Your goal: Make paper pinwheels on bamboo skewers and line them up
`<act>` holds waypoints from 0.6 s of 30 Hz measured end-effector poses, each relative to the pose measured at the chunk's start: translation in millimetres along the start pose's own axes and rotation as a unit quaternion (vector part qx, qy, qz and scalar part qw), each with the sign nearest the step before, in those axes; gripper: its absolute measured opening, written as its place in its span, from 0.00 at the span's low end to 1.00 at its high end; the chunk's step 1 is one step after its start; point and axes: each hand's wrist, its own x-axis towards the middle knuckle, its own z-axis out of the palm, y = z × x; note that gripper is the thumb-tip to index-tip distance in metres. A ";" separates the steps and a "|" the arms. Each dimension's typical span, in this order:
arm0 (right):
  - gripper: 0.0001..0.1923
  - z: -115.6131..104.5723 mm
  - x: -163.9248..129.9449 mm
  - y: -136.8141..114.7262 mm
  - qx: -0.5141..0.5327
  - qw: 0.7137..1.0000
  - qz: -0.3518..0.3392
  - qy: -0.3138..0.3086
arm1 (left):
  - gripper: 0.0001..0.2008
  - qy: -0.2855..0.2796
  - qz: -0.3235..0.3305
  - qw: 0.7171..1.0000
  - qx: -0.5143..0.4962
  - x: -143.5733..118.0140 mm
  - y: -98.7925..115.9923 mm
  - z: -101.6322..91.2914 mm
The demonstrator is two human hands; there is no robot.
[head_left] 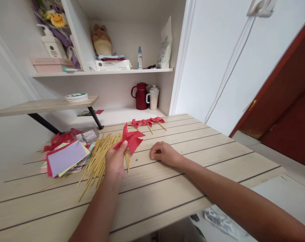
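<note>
A red paper pinwheel (pixel 133 138) is pinched between the thumb and fingers of my left hand (pixel 116 158), above a loose pile of thin wooden sticks (pixel 97 158). To the right, my right hand (pixel 166 154) rests on the table with its fingers curled in toward the thumb. Whether anything small sits in that curl is hidden. Beyond both hands lie several red pinwheels on sticks (pixel 148 122). Left of the sticks is a stack of coloured paper sheets (pixel 67 158), a lilac one on top.
Behind the paper are a clear plastic packet (pixel 88 136) and red paper pieces (pixel 59 140). A small raised shelf (pixel 46 105) stands at the left on black legs. A dark red jug (pixel 141 96) and a speckled cup (pixel 154 98) stand at the back.
</note>
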 end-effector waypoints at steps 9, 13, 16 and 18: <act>0.10 -1.9 4.4 9.6 0.126 0.986 0.104 0.011 | 0.14 -0.009 0.004 1.000 0.022 0.0 -1.7 -0.3; 0.13 -9.4 17.7 -9.1 0.191 0.971 0.065 0.125 | 0.19 -0.037 0.013 0.999 0.035 -0.1 -3.6 -1.9; 0.16 -15.1 28.0 -35.4 0.210 0.966 0.022 0.152 | 0.22 -0.045 0.030 0.997 0.049 -1.8 -3.8 -1.7; 0.17 -16.3 33.4 -51.1 0.243 0.961 0.019 0.132 | 0.22 -0.042 0.030 0.997 0.057 -3.8 -3.5 -0.7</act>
